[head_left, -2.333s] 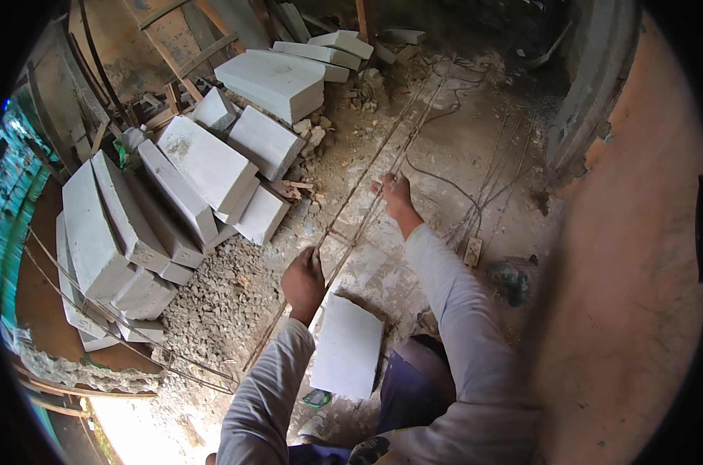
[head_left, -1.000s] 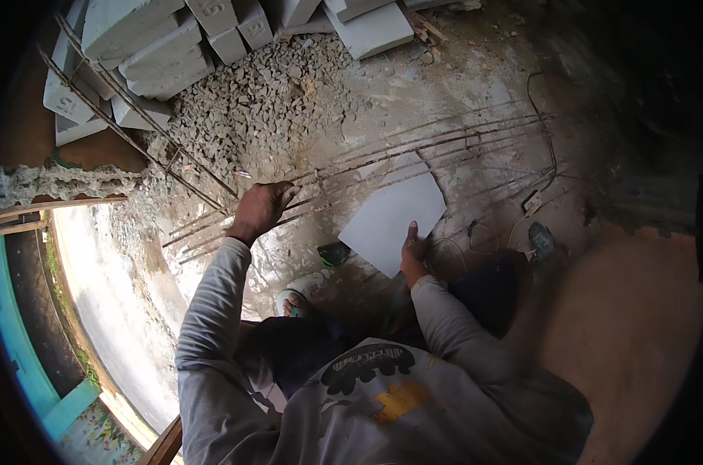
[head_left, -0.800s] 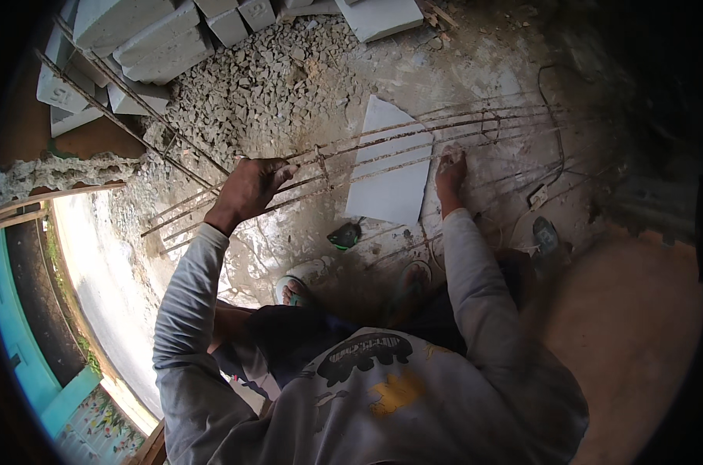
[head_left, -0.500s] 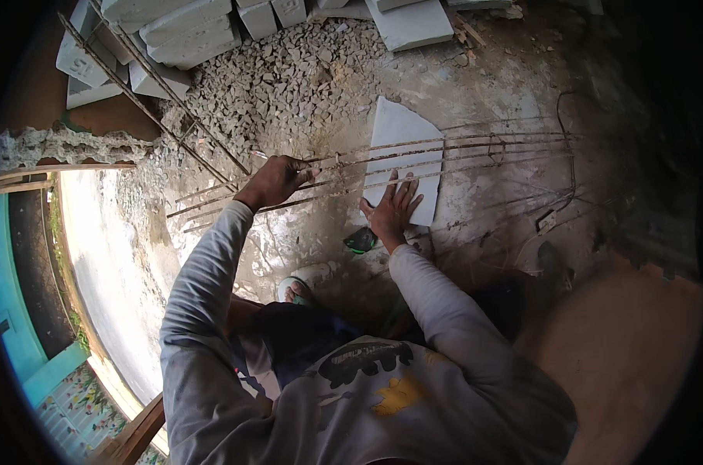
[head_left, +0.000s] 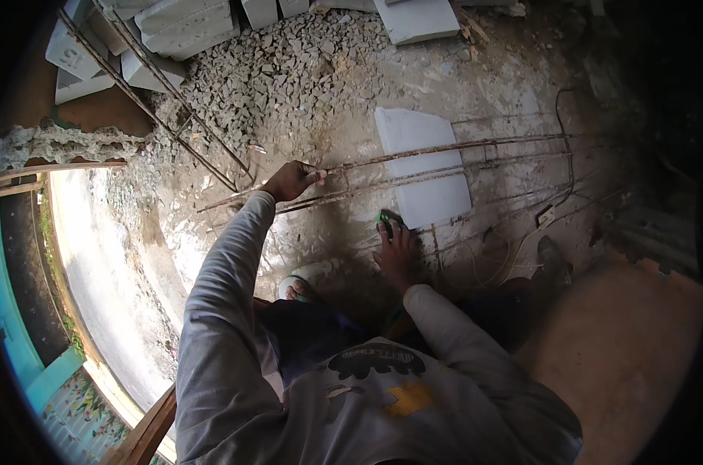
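Note:
A rusty rebar frame [head_left: 436,175], long bars joined by small ties, lies across the ground in front of me. My left hand [head_left: 292,180] is closed around its upper bar, toward the left end. Beneath the bars rests a flat white board [head_left: 427,200] with angled edges. My right hand [head_left: 398,249] is just below the board's lower left corner, fingers curled over a small black-and-green tape measure [head_left: 384,220]. Most of that tool is hidden under the hand.
Two more rebars [head_left: 154,97] slant in from the upper left. Gravel [head_left: 281,74] and grey blocks [head_left: 185,31] lie at the back. A bent dark rod [head_left: 562,147] and thin wire [head_left: 514,252] lie to the right. My sandalled foot [head_left: 295,289] is below the frame.
My right hand has left the board and closed over the tape measure, which sits farther up and right. The board looks turned, and the frame's bars now line up in two pairs.

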`<state>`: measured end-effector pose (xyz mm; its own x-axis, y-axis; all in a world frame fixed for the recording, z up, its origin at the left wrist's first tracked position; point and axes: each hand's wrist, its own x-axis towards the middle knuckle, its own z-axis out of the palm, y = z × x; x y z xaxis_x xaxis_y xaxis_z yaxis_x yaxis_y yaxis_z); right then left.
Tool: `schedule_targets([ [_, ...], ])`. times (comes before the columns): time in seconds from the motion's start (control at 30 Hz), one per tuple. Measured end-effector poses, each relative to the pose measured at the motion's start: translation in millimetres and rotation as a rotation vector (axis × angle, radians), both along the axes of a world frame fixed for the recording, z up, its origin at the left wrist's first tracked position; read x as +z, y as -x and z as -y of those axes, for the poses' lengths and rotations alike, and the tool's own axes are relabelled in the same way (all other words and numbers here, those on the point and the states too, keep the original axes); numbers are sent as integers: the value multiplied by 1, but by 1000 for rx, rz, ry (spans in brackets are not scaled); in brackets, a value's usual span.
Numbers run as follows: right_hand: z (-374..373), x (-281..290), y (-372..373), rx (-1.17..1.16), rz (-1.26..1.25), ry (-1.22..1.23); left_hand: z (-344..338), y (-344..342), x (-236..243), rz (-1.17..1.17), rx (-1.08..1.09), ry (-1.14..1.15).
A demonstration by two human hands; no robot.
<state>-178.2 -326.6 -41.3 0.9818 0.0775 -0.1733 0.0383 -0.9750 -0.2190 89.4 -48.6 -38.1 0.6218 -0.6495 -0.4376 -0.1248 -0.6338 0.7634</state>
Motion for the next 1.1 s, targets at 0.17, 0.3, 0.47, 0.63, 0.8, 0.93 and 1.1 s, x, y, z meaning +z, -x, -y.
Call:
schedule_targets([
  [0.17, 5, -36, 2, 18, 50, 217, 27, 24, 19, 341, 123, -150],
  [0.3, 1, -12, -32, 35, -116, 200, 42, 70, 27, 609, -102, -361],
  [0.47, 25, -22, -26, 235, -229, -41, 40, 72, 1, 711, -62, -416],
  [0.63, 32, 22, -38, 444, -399, -284, 32, 59, 36, 540, 0, -309],
  [0.8, -25, 9, -7, 460, -528, -450, 31, 54, 60, 632, -9, -279],
  [0.93, -64, -2, 17, 520, -421, -203, 32, 44, 88, 613, -10, -254],
  [1.1, -22, -38, -64, 389, 108, -54, 37, 37, 94, 625, -17, -259],
])
